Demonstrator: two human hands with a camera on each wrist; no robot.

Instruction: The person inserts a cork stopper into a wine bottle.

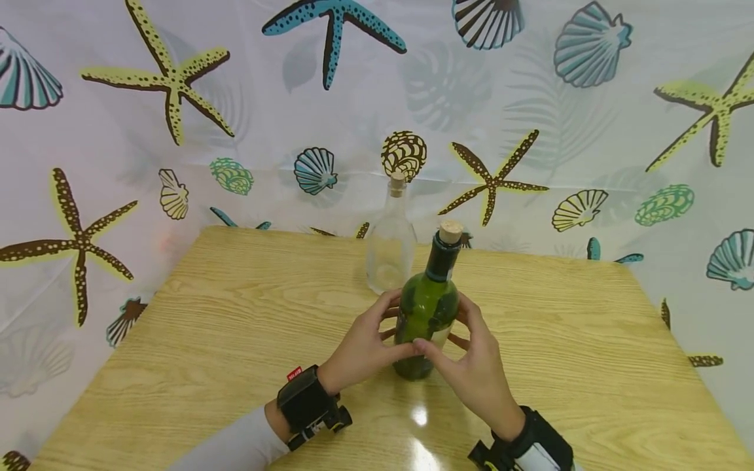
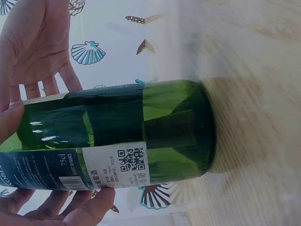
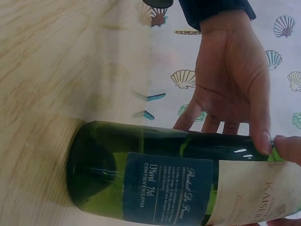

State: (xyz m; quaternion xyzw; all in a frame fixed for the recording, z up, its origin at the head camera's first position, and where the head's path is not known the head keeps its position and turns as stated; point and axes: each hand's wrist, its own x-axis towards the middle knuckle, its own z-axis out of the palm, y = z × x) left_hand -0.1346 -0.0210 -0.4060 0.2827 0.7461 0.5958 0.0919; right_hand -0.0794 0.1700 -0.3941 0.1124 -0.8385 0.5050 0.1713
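While both hands wrap it from either side, the green bottle [image 1: 427, 314] stands upright near the middle of the wooden table [image 1: 235, 314], its long axis vertical and its corked neck pointing up. Fingers of the left hand [image 1: 360, 347] and right hand [image 1: 474, 363] curl round the body, thumbs meeting in front. Just behind stands a clear corked bottle [image 1: 390, 245].

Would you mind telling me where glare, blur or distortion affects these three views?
Head view: wide-angle bending of the backdrop, and a bright glare patch on the wooden table just below the green wine bottle. Left wrist view: the tabletop looks soft and smeared, while the bottle's QR label stays sharp. Right wrist view: the table grain is blurred too, and small highlights sit on the glass.
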